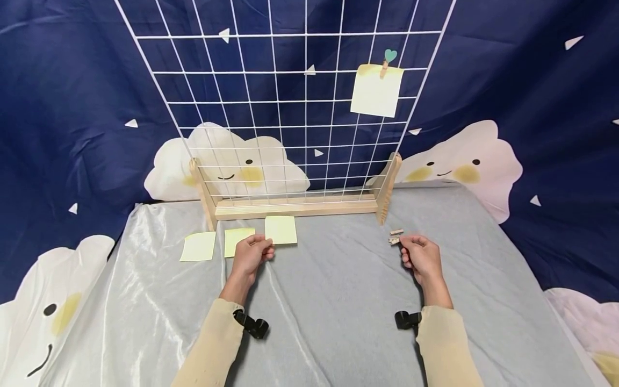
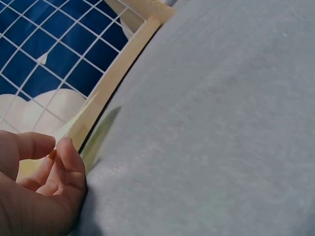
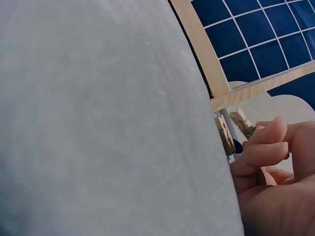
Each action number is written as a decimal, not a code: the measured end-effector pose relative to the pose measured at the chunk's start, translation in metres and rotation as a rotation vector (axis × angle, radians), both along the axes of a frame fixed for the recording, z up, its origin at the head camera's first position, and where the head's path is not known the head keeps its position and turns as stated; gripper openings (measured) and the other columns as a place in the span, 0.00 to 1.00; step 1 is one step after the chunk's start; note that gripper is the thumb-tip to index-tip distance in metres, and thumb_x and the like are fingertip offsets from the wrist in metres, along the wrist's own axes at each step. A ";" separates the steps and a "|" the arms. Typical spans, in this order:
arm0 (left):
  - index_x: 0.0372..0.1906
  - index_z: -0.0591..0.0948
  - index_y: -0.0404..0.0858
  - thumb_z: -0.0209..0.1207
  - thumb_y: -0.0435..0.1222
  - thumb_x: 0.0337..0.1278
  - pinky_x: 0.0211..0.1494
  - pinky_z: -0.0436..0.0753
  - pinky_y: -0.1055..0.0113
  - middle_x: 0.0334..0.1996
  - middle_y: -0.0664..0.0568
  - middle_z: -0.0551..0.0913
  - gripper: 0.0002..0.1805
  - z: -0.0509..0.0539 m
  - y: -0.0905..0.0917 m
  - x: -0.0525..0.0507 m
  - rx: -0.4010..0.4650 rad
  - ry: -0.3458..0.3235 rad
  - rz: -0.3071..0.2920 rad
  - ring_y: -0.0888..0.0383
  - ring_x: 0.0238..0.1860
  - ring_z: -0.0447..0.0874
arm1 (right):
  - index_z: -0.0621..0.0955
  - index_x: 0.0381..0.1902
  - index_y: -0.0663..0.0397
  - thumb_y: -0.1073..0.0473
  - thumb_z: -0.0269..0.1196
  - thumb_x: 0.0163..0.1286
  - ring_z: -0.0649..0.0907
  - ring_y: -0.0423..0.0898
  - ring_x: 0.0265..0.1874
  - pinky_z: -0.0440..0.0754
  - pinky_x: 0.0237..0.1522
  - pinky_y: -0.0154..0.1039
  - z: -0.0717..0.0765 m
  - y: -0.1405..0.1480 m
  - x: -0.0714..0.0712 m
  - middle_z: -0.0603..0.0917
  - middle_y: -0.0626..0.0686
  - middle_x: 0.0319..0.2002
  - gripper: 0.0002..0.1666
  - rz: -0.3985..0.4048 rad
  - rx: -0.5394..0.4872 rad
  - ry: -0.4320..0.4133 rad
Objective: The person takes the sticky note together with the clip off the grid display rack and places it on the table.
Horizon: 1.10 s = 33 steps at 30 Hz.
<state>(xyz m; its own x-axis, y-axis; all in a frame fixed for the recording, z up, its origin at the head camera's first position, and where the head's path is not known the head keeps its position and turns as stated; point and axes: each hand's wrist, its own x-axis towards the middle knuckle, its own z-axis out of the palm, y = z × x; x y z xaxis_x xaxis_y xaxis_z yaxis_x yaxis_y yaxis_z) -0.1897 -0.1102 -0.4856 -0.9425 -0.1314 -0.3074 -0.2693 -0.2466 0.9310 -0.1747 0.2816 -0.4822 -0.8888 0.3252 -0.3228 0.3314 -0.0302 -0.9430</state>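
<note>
Your right hand (image 1: 423,260) is closed to a fingertip pinch on a wooden clothespin (image 3: 239,119), toward the right edge of the table (image 1: 333,306). Which end you hold cannot be told; squeeze only at the handle ends. Lift it clear of the second clothespin (image 3: 224,133), just beside it, so that the two do not catch.

Your left hand (image 1: 249,259) pinches a pale yellow sticky note (image 1: 281,230) at its near left corner, thumb against fingertips. The note is left of the table's centre, in front of the rack, and appears raised. Pinch lightly; thin paper creases easily.

Pass your left wrist clear of the middle sticky note (image 1: 234,242), partly behind that hand, and the outer sticky note (image 1: 198,246), nearest the table's far left corner.

The rack's wooden base (image 1: 296,208) stands along the table's far edge; avoid knocking it. On its wire grid (image 1: 306,100), upper right, a heart-topped clothespin (image 1: 390,56) grips the top of a hung note (image 1: 376,94).
</note>
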 end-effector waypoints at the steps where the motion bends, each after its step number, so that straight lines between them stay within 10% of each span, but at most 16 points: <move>1: 0.42 0.74 0.27 0.59 0.23 0.64 0.25 0.83 0.76 0.24 0.48 0.84 0.06 0.000 0.000 0.001 -0.003 -0.001 0.000 0.65 0.20 0.80 | 0.75 0.50 0.61 0.57 0.59 0.78 0.73 0.34 0.15 0.72 0.12 0.27 -0.001 0.001 0.000 0.77 0.45 0.21 0.12 0.004 0.007 -0.007; 24: 0.45 0.79 0.24 0.62 0.24 0.62 0.26 0.85 0.75 0.23 0.50 0.84 0.09 0.002 -0.001 0.006 -0.097 -0.024 0.006 0.65 0.20 0.81 | 0.74 0.59 0.71 0.57 0.56 0.79 0.75 0.33 0.14 0.75 0.12 0.28 0.002 0.000 -0.001 0.78 0.44 0.21 0.21 -0.009 0.075 -0.064; 33: 0.42 0.83 0.23 0.63 0.27 0.60 0.25 0.83 0.76 0.22 0.49 0.84 0.10 0.002 -0.004 0.009 -0.303 0.011 -0.012 0.65 0.20 0.81 | 0.73 0.61 0.72 0.60 0.56 0.79 0.75 0.33 0.14 0.76 0.12 0.28 0.002 -0.003 0.000 0.78 0.44 0.20 0.21 -0.060 0.057 -0.051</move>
